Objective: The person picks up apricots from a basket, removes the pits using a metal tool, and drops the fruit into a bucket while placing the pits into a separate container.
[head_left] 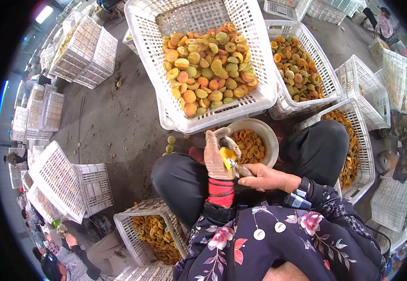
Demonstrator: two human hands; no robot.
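My left hand [219, 152], in a dirty knitted glove with red wrapping at the wrist, is closed round a yellow-orange piece of fruit [227, 153]. My bare right hand [265, 178] grips a small metal tool [242, 170] by its handle, its tip against the fruit. Just beyond my hands, between my knees, stands a round pale bowl [272, 145] holding orange fruit pieces [249, 146]. Farther forward, a white crate [203, 122] holds green and orange fruit [208, 70].
Crates of cut fruit stand at the right [325, 65], at the far right [365, 154] and lower left [126, 229]. Some fruits [170, 140] lie on the floor by my left knee. Stacked crates [63, 178] line the left. Other people [72, 262] sit at lower left and far right.
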